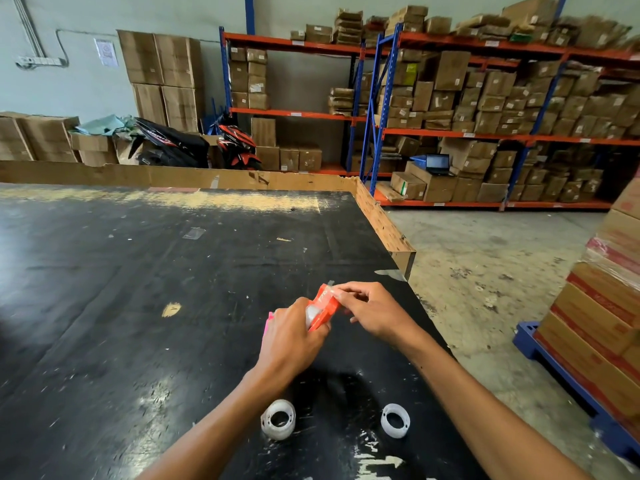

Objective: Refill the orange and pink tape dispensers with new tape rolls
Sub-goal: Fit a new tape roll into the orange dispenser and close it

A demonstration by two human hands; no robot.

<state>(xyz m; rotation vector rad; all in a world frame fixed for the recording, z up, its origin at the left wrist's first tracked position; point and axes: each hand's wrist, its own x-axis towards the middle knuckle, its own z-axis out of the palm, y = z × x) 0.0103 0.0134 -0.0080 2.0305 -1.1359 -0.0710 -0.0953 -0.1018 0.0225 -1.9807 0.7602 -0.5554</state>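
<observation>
The orange tape dispenser (325, 307) is held just above the black table, a clear tape roll showing inside it. My left hand (292, 336) grips its near end. My right hand (370, 308) pinches its far top end near the cutter. The pink tape dispenser (269, 322) lies on the table behind my left hand, mostly hidden. Two clear tape rolls lie near the front edge: one (278, 419) under my left forearm, the other (395, 420) between my forearms.
The black table (138, 289) has a cardboard rim (384, 226) along its far and right sides. Stacked cartons on a blue pallet (568, 372) stand at the right. Shelving with boxes (485, 109) and a motorbike (235, 143) fill the background.
</observation>
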